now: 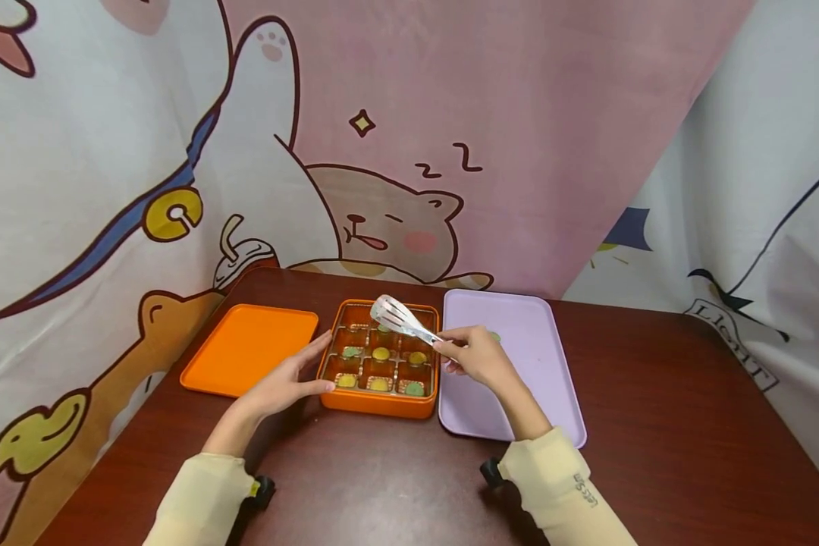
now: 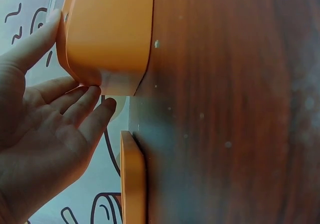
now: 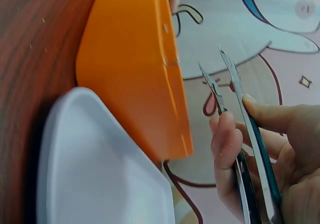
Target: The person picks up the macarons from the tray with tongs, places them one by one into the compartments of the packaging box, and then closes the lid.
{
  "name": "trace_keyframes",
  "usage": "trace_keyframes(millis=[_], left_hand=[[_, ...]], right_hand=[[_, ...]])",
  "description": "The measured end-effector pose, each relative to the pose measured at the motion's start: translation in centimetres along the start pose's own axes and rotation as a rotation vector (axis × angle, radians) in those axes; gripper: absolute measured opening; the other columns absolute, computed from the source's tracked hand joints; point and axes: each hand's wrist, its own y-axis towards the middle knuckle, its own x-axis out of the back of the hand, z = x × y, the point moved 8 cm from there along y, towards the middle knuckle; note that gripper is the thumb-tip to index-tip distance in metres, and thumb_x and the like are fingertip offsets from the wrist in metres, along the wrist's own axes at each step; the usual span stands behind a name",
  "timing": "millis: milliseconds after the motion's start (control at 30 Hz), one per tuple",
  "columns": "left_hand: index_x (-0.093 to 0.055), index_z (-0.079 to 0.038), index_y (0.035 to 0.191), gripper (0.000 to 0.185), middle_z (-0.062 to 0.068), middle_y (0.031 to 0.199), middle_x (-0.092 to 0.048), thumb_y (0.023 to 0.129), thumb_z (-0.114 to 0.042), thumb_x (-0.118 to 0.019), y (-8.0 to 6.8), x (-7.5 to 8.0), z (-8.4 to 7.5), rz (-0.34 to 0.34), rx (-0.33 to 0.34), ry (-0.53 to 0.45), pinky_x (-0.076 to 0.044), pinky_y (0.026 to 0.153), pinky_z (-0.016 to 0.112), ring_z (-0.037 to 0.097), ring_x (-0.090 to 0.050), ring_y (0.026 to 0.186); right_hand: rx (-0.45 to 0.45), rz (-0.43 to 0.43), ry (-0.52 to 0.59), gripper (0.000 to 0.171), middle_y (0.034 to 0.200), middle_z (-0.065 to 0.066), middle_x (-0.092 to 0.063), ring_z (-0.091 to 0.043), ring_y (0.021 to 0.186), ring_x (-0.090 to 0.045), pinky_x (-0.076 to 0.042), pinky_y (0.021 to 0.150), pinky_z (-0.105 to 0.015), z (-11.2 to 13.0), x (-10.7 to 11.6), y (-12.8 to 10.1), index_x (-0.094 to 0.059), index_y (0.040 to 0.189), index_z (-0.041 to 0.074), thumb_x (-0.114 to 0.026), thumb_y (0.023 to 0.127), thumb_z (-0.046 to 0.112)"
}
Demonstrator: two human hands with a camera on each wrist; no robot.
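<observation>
The orange box (image 1: 380, 362) is steadied by the flat, spread left hand (image 1: 283, 383); tongs (image 1: 399, 317), gripped by the right hand (image 1: 476, 356), are held above it. A cake, seemingly small, could be crushed if squeezed hard.

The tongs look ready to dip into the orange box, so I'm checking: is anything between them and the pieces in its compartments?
Nothing visible: the tongs in the right hand hang over the open box, its lid aside.
</observation>
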Motion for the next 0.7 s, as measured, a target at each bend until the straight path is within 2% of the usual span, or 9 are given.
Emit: trace_keyframes(millis=[300,700], left_hand=[[-0.016,-0.009,0.161,0.086,0.010,0.169,-0.008,0.094,-0.021,-0.069,0.0,0.0,-0.2,0.002,-0.002,-0.006,-0.009,0.120,0.068,0.039,-0.005,0.155],[-0.016,-0.011,0.161,0.087,0.010,0.169,-0.008,0.094,-0.023,-0.070,0.0,0.1,0.1,0.001,0.010,-0.005,-0.009,0.120,0.067,0.039,-0.004,0.156]], right_hand=[[-0.008,-0.053,0.000,0.035,0.085,-0.021,-0.072,-0.006,0.061,-0.062,-0.055,0.057,-0.020,-1.8,3.6,-0.6,-0.067,0.122,-0.008,-0.064,0.097,0.016],[-0.075,-0.102,0.022,0.044,0.083,-0.008,-0.073,-0.006,0.065,-0.063,-0.055,0.059,-0.021,-4.5,7.8,-2.5,-0.063,0.128,-0.008,-0.065,0.097,0.023]])
